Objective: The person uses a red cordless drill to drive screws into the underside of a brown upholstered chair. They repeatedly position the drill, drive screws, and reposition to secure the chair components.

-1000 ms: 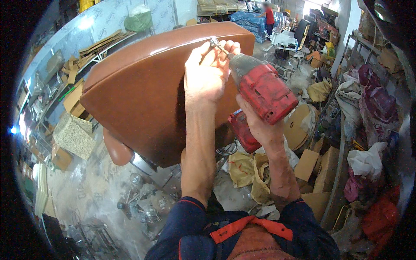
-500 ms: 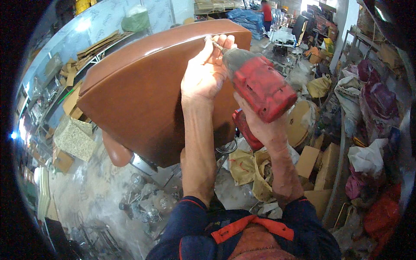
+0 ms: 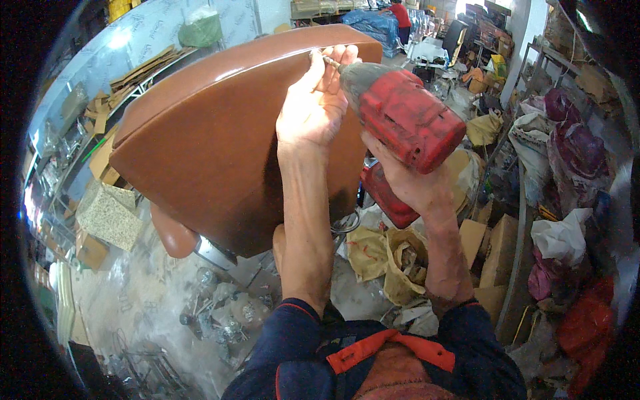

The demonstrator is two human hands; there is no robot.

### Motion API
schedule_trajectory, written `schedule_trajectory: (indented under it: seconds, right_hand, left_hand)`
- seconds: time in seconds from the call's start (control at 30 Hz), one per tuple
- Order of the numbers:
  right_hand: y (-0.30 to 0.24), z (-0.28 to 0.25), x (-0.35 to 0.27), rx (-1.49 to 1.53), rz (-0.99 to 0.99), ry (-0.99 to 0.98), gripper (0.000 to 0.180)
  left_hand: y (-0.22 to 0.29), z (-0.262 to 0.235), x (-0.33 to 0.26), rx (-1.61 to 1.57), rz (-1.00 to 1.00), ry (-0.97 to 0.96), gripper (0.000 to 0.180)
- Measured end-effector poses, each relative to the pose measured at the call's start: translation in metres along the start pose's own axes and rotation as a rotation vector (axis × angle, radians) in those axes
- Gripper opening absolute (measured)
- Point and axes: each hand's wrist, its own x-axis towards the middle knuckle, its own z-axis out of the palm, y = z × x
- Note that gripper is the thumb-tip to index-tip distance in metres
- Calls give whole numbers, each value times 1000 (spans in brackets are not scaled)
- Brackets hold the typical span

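A large brown leather-covered chair part [image 3: 200, 140], with a rounded band along its top, stands in front of me. My right hand [image 3: 408, 175] is wrapped round the handle of a red and grey cordless drill [image 3: 407, 113], its battery [image 3: 390, 198] below the hand. The drill's thin bit [image 3: 332, 63] points up and left, toward the seam under the top band. There my left hand [image 3: 311, 110] has thumb and fingers closed together beside the bit's tip. Whatever small piece they pinch is too small to make out.
A brown armrest-like piece [image 3: 175, 230] juts out below the chair part at left. Yellowish sacks [image 3: 403, 273] and cardboard boxes [image 3: 501, 253] stand on the floor at right. Clear plastic bags of hardware [image 3: 223, 310] lie on the floor. Far back is a person in red [image 3: 401, 19].
The drill's rear has swung slightly right and up, so the tool lies a little flatter. My left hand keeps its pinch at the seam. The whole view has shifted slightly.
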Motion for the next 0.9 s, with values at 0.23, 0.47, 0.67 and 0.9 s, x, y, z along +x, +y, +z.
schedule_trajectory:
  seconds: [0.23, 0.47, 0.67, 0.9]
  right_hand:
    - [-1, -3, 3, 6, -87, 3, 31]
    - [3, 5, 1, -78, -23, 65, 30]
    - [-3, 1, -8, -34, -152, 53, 29]
    - [-2, -5, 1, -155, -302, 19, 53]
  left_hand:
    - [3, -5, 2, 95, -57, -100, 28]
    - [0, -4, -1, 106, -9, -103, 28]
    - [-7, 1, -3, 148, 81, 46, 27]
    - [-9, 1, -3, 222, 122, 33, 24]
